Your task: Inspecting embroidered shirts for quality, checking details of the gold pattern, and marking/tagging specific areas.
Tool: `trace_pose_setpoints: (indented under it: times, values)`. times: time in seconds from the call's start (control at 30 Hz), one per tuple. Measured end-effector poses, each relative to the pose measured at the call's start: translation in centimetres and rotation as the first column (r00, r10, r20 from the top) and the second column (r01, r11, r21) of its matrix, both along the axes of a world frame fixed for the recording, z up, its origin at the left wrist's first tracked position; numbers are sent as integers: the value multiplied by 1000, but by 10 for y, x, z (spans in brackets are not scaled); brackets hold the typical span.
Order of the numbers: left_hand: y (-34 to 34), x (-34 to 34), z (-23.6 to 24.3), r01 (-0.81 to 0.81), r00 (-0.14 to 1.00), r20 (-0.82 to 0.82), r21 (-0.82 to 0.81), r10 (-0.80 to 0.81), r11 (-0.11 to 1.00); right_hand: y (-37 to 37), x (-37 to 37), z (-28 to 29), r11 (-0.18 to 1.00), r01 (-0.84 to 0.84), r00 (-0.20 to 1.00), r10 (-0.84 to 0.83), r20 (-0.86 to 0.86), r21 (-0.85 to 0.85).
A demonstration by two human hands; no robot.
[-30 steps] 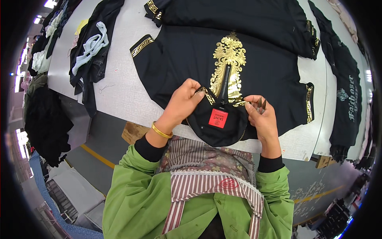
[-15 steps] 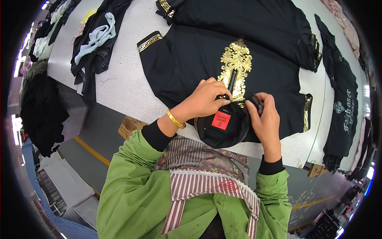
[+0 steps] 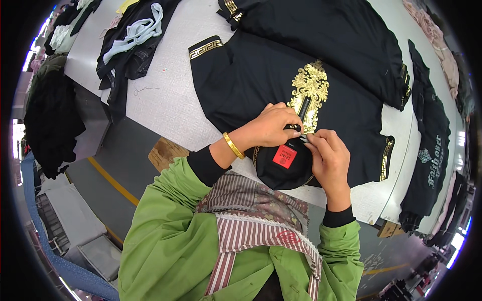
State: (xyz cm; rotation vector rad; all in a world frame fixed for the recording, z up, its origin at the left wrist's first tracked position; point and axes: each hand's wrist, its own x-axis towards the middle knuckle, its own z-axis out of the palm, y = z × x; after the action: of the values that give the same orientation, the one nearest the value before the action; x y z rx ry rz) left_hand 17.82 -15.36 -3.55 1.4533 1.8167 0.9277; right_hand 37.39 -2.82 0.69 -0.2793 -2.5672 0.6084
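A black shirt [image 3: 251, 75] with a gold ornament [image 3: 312, 90] on its chest and gold-patterned cuffs lies flat on the white table [image 3: 170, 105]. Its neck end hangs toward me, showing a red label [image 3: 284, 156] inside the collar. My left hand [image 3: 271, 125], with a gold bangle on the wrist, pinches the collar placket just below the ornament. My right hand [image 3: 329, 155] meets it there, fingertips closed on the same bit of collar fabric and a small pale object between them.
A second black shirt [image 3: 331, 35] lies beyond the first. Dark printed garments [image 3: 432, 150] hang over the table's right side. A heap of dark and pale blue clothes [image 3: 130, 40] sits at the left. A wooden block [image 3: 165, 153] shows below the table edge.
Both hands have moved closer together at the collar, the left sliding right toward the placket. The view has shifted slightly; the shirt lies as before.
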Motion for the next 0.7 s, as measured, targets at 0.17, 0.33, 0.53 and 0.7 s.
trace_pose_setpoints:
  times: [0.17,0.33,0.53,0.7]
  values:
    - [0,2,-1,-25,1000,-1,-17,25,1000,-4,3,1,969,121,992,-111,55,-216]
    - [0,2,-5,-37,999,1,-15,37,999,-3,-1,11,980,137,986,-121,115,-142]
    - [2,5,-8,-65,997,-39,32,67,997,-3,-8,18,992,89,987,-76,138,-85]
    - [-5,6,-11,-94,992,-77,88,101,992,-2,-9,8,990,72,994,-61,93,-124]
